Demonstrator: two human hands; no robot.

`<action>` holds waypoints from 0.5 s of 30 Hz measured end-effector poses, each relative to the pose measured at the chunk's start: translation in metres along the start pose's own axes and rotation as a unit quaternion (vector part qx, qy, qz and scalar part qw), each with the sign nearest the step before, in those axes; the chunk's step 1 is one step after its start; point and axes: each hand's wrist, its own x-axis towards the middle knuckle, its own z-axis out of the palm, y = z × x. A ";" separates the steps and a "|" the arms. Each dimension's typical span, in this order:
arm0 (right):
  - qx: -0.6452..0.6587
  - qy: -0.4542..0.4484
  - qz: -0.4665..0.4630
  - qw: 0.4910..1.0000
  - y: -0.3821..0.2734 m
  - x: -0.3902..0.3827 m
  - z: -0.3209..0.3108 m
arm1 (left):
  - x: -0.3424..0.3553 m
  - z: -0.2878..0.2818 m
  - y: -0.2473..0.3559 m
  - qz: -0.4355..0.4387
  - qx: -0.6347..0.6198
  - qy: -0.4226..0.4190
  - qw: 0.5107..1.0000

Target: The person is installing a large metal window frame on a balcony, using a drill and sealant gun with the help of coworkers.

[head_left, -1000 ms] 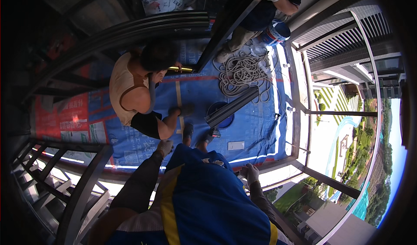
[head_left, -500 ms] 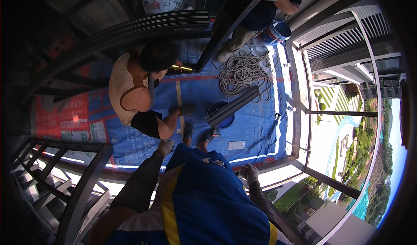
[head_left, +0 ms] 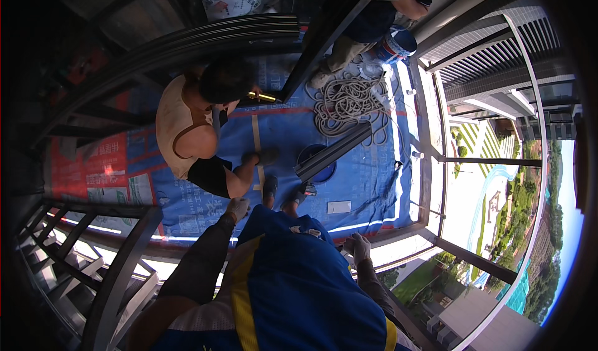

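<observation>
My left hand (head_left: pixel 237 209), in a light glove, hangs beside my hip near a crouching co-worker's knee. Its fingers look loosely apart, with nothing visible in them. On my other side my right hand (head_left: pixel 359 248), also gloved, is curled beside my blue shirt. A small dark bit shows at its fingertips, too small to name. Ahead of my feet a dark metal profile (head_left: pixel 333 151) lies across a round blue bucket (head_left: pixel 323 171). The crouching co-worker (head_left: pixel 187 127) has a hand at a yellow spirit level (head_left: pixel 266 97) near the foot of a dark upright post (head_left: pixel 311 52).
Another person (head_left: pixel 364 24) stands by the post at the far side. A heap of rope (head_left: pixel 349 105) and a blue pail (head_left: pixel 396 44) lie near the right railing (head_left: pixel 441 158). Blue sheeting (head_left: pixel 280 136) covers the floor. A metal frame (head_left: pixel 118 264) stands at left.
</observation>
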 end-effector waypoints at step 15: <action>0.011 0.007 -0.003 1.000 -0.002 -0.001 0.005 | 0.005 -0.002 0.006 0.015 0.033 0.021 0.999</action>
